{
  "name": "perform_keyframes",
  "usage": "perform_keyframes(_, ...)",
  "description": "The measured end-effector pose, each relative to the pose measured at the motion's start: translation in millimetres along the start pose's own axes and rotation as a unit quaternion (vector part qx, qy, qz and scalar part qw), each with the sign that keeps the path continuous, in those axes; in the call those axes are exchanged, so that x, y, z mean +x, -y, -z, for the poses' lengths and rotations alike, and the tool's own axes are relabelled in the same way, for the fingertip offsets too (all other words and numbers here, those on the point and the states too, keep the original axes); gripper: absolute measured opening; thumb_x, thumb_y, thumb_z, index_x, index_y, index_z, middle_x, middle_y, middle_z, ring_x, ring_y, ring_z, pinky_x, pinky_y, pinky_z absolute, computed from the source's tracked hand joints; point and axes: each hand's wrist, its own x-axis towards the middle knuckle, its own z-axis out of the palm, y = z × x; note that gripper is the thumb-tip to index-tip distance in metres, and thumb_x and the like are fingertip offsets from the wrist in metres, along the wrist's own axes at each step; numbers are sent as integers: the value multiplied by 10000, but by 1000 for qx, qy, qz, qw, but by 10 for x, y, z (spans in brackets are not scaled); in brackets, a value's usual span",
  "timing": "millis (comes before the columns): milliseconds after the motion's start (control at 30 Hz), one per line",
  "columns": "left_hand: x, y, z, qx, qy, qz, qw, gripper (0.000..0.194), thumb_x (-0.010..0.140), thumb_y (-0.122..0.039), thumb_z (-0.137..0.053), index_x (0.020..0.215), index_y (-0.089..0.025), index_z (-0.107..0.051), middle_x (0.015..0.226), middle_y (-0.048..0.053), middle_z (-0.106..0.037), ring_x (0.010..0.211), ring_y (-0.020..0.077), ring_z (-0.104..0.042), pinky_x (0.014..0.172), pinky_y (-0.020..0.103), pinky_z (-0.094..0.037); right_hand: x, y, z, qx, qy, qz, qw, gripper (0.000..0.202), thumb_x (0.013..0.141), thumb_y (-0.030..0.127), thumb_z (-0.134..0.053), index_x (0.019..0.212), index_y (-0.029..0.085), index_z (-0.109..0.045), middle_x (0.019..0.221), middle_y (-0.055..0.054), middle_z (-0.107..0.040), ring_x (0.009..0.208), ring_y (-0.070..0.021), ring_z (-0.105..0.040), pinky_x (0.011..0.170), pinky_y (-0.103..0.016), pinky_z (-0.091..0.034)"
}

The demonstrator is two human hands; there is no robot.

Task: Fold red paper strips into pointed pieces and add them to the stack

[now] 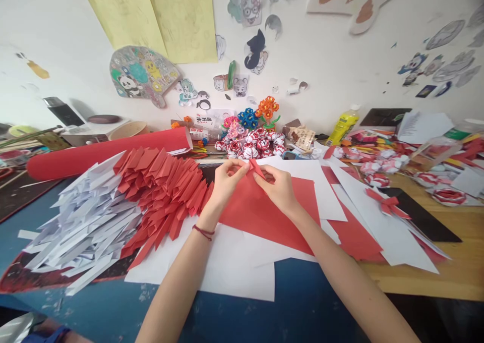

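Between my two hands is a small folded piece of red paper (256,168), held up above a flat red sheet (272,209). My left hand (229,177) pinches its left side between thumb and fingertips. On the other side, the thumb and fingers of my right hand (278,185) are closed on the same piece. Left of my hands lies a heap of folded red paper strips (162,186), and beyond it a pile of folded white paper strips (94,222). White sheets (242,275) lie beneath the red sheet and my forearms.
Red-and-white paper flowers (253,144) cluster by the wall, near a yellow bottle (343,125). A red paper roll (109,154) lies behind the strips. To the right, a red folded paper bow (387,203) rests on white paper beside a black flat object (423,219).
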Motion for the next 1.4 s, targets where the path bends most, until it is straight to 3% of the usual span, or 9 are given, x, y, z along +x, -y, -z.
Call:
perform_keyframes(133,-2,-1,4,21,17,-2,1000,253,828,-419,-659,816,-170,-702,867,37,-693,809,151,-590,710,251,-418,-2,12,3,5,-3,4,1000,230,859,312,-606,998,175,-727,928,-46,-740,791,-201,-680,688,-282,-526)
perform_keyframes(433,-2,17,9,80,-1,-37,996,243,844,-402,-641,789,-171,-696,809,23,-697,721,130,-559,664,251,-388,-1,8,8,23,13,-5,1000,251,864,335,-597,1008,168,-718,956,-54,-735,807,-211,-683,699,-290,-530)
perform_keyframes(700,-15,-1,6,117,-11,-68,991,238,843,-391,-646,739,-178,-676,746,1,-679,675,116,-526,666,251,-395,1,26,9,33,19,-18,999,261,869,415,-586,912,180,-691,863,-38,-695,761,-199,-642,675,-284,-505)
perform_keyframes(1000,-30,-39,19,142,9,-104,984,242,847,-388,-643,722,-182,-665,732,8,-661,701,129,-539,702,261,-421,-1,14,13,39,8,-41,998,353,858,483,-588,682,178,-565,629,11,-471,578,-123,-424,521,-247,-329)
perform_keyframes(1200,-4,-44,55,140,18,-86,986,226,867,-375,-620,764,-178,-663,769,16,-683,705,132,-556,676,264,-394,-15,15,12,13,8,-20,1000,440,848,454,-606,585,200,-359,584,46,-290,550,-94,-286,508,-251,-232)
perform_keyframes(1400,-23,-58,53,187,28,-138,972,169,912,-306,-548,807,-189,-610,764,5,-629,722,128,-529,714,261,-399,-1,12,-1,-6,10,0,1000,468,845,416,-606,579,210,-280,582,51,-256,548,-91,-263,510,-259,-202)
